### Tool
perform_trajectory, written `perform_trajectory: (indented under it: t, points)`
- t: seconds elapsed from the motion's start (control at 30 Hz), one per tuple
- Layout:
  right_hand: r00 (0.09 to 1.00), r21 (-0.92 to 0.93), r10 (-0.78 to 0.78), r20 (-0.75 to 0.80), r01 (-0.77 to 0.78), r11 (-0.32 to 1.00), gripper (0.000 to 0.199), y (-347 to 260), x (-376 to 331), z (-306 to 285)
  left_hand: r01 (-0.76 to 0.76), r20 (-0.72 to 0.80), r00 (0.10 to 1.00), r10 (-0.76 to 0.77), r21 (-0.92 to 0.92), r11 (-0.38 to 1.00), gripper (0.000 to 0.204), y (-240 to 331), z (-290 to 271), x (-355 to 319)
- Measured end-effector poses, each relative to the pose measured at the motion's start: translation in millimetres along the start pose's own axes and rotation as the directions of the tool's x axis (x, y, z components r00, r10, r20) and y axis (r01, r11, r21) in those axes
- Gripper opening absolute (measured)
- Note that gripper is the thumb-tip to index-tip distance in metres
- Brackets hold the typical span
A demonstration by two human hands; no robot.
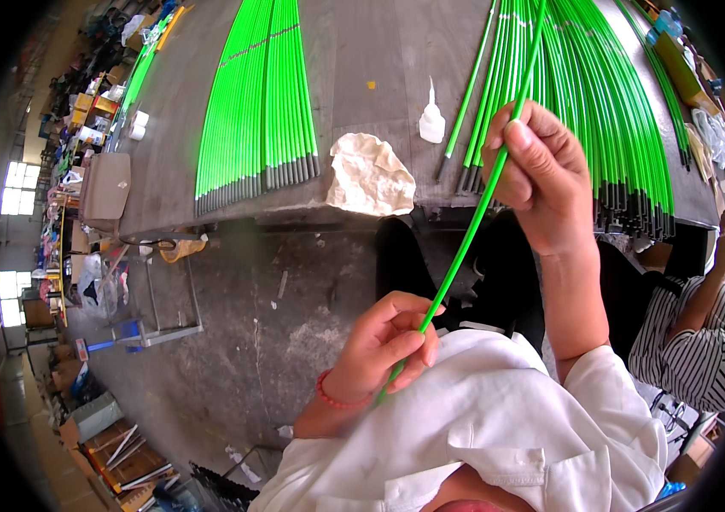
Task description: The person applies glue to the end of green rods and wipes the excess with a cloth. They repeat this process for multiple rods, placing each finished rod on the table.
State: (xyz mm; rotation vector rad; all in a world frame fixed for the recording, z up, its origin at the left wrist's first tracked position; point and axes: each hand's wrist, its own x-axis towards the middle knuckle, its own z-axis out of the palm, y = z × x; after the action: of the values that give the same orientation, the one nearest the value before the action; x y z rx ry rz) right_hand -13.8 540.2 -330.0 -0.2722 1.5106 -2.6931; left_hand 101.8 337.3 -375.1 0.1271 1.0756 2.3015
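Observation:
One long, thin green rod [465,241] slants across in front of me, from low near my body up over the table. My left hand [394,339], with a red bead bracelet at the wrist, pinches its lower part. Farther up, my right hand [541,171] grips the same rod between thumb and fingers. Behind the right hand, a large pile of green rods [610,111] with dark ends fans over the table edge. A flat row of similar rods [256,111] lies to the left. Between them are a crumpled cream cloth [371,175] and a white squeeze bottle [431,119] with a narrow nozzle.
The grey table [354,68] runs across the top, its near edge in front of my knees. A brown box-shaped thing [106,186] stands at its left corner. A metal frame [170,328] is on the floor. A person in a striped shirt [695,350] sits at right.

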Motion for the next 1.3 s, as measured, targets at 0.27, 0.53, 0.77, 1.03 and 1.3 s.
perform_trajectory:
  t: [0.27, 0.53, 0.77, 1.03, 1.3]
  points:
    - [0.998, 0.048, 0.059, -0.009, -0.058, 0.997, 0.018, 10.4, -2.0, -11.0, 0.077, -0.067, 0.995, -0.077, -0.007, 0.997, 0.022, -6.0, -11.3, -7.5]
    - [0.965, -0.123, -0.222, -0.141, 0.205, 0.971, 0.024, -0.6, 14.7, -23.4, -0.001, -0.174, 0.985, -0.008, -0.054, 0.999, 0.024, -10.8, -6.1, -6.5]
    - [0.944, -0.866, -0.325, -0.064, 0.109, 0.488, 0.044, 67.9, 16.1, -43.3, -0.257, -0.377, 0.925, 0.046, -0.53, 0.808, 0.032, 11.3, -31.4, 4.8]
    - [0.957, -0.944, -0.282, 0.076, 0.16, 0.289, 0.067, 119.4, 53.0, -49.8, -0.368, -0.293, 0.91, 0.295, -0.237, 0.899, 0.032, 21.0, -8.5, 15.9]
    - [0.948, -0.904, -0.319, 0.002, 0.138, 0.405, 0.03, 129.3, 62.6, -63.2, -0.264, -0.369, 0.92, 0.129, -0.344, 0.901, 0.032, 52.5, 0.8, 14.0]
